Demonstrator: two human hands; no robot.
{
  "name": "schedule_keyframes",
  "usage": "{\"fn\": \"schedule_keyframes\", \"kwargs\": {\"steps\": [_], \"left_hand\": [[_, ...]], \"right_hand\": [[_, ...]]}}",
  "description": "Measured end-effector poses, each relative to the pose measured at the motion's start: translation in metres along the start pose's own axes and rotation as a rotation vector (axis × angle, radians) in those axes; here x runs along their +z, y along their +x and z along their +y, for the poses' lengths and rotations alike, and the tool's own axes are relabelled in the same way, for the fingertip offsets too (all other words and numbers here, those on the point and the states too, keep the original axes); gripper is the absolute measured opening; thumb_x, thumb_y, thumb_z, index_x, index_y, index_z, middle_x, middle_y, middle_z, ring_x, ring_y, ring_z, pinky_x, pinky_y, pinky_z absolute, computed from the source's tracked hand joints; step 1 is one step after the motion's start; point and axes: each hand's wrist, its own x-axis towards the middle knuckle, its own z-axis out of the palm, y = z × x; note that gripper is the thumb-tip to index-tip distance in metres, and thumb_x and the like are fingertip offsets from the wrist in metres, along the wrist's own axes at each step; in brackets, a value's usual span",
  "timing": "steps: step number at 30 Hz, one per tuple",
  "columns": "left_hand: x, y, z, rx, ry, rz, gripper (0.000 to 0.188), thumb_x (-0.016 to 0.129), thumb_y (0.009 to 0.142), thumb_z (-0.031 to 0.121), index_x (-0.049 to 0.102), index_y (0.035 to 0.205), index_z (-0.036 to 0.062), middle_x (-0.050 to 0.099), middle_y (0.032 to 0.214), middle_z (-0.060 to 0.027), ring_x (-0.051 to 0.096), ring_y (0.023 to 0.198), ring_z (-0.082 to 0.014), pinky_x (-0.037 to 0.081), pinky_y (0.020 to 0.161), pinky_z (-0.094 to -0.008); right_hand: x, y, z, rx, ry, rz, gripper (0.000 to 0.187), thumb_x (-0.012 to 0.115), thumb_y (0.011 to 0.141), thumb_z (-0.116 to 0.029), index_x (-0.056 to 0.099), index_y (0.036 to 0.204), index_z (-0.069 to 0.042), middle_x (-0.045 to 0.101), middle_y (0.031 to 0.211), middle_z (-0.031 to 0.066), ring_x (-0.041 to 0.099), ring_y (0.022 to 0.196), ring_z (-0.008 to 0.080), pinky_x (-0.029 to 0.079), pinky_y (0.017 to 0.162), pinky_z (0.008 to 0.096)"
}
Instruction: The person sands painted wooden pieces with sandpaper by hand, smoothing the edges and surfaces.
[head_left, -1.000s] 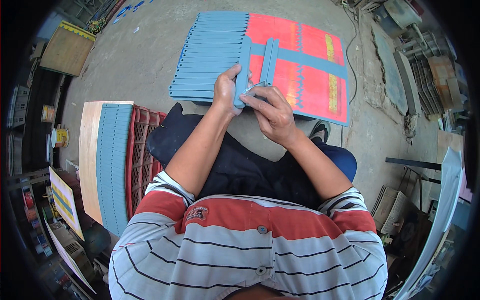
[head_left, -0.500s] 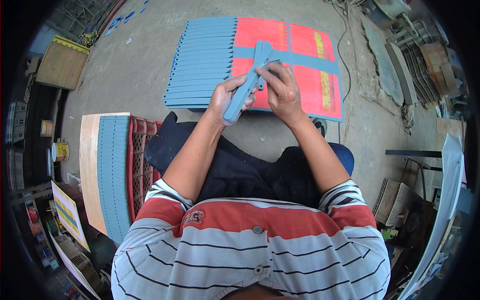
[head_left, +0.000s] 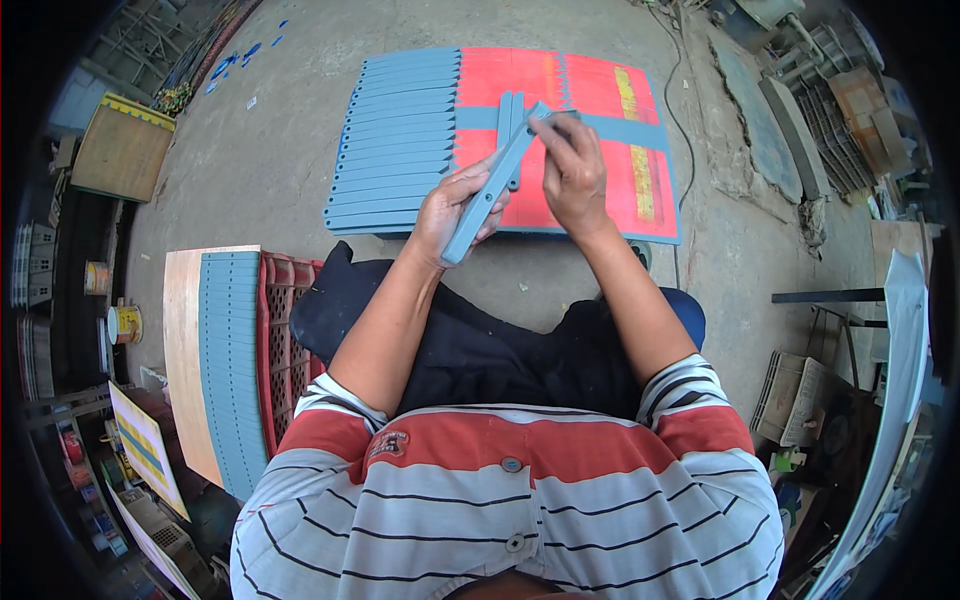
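My left hand (head_left: 458,212) is closed around the lower part of a grey-blue strip (head_left: 487,198) with small holes, held slanting up to the right. My right hand (head_left: 575,180) is at its upper end, fingers bent and pinched, somewhat blurred; what they hold, if anything, I cannot make out. Beneath the held strip, two similar strips (head_left: 511,112) lie on a red-pink board (head_left: 620,190) with a grey-blue band and a yellow stripe. Many matching strips (head_left: 395,150) lie side by side on the left of that board, their pointed ends over the red.
At my left, a wooden board (head_left: 190,350) bears a row of grey-blue strips (head_left: 230,380) next to a red plastic crate (head_left: 283,315). A yellow tub (head_left: 124,324) stands farther left. A cable (head_left: 690,80) runs along the floor beyond the red board; crates (head_left: 790,400) stand at right.
The held strip has turned so that its narrow, holed side shows, and two strips beneath now stand apart from it. My right hand has moved slightly along the upper end.
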Motion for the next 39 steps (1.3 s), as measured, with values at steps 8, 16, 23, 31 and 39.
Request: {"fn": "schedule_keyframes", "kwargs": {"steps": [8,16,23,31,39], "left_hand": [[0.003,-0.003,0.002,-0.014,0.125,0.01,0.049,0.04,0.096,0.018,0.039,0.139,-0.0043,0.05,0.076,-0.0056,0.043,0.054,-0.0093,0.039,0.046,-0.0211],[0.01,-0.004,0.001,0.006,0.133,-0.044,0.051,0.039,0.095,0.019,0.039,0.14,-0.0039,0.045,0.073,-0.0054,0.04,0.056,-0.0094,0.038,0.045,-0.0212],[0.012,-0.006,0.004,0.001,0.189,-0.034,0.054,0.039,0.095,0.018,0.033,0.145,-0.0027,0.045,0.072,-0.0054,0.039,0.056,-0.0095,0.037,0.044,-0.0214],[0.011,-0.003,0.002,-0.011,0.174,-0.041,0.054,0.039,0.095,0.018,0.033,0.145,-0.0007,0.044,0.068,-0.0051,0.039,0.053,-0.0093,0.036,0.043,-0.021],[0.012,-0.002,-0.002,0.016,0.166,-0.012,0.05,0.04,0.095,0.018,0.04,0.139,-0.0038,0.044,0.069,-0.0049,0.039,0.055,-0.0092,0.037,0.044,-0.0208]], "right_hand": [[-0.007,0.005,0.0,0.025,-0.071,0.009,0.04,0.058,0.07,0.012,0.067,0.106,-0.004,0.06,0.101,0.0138,0.058,0.091,0.0314,0.049,0.078,0.0397],[-0.023,0.014,0.016,0.188,-0.085,0.086,0.033,0.058,0.075,0.011,0.068,0.102,-0.004,0.062,0.098,0.0138,0.061,0.088,0.0302,0.051,0.076,0.0376],[-0.035,0.02,-0.001,0.331,0.236,0.097,0.027,0.055,0.081,0.01,0.069,0.101,-0.002,0.064,0.098,0.011,0.064,0.081,0.0174,0.05,0.067,0.0255],[-0.033,0.018,0.001,0.314,0.153,0.124,0.027,0.056,0.077,0.012,0.068,0.096,-0.003,0.064,0.092,0.0127,0.064,0.085,0.0277,0.052,0.069,0.0358],[-0.028,0.014,-0.007,0.092,-0.012,0.123,0.029,0.057,0.073,0.013,0.068,0.094,-0.003,0.063,0.094,0.0119,0.061,0.085,0.0292,0.051,0.073,0.0363]]}}
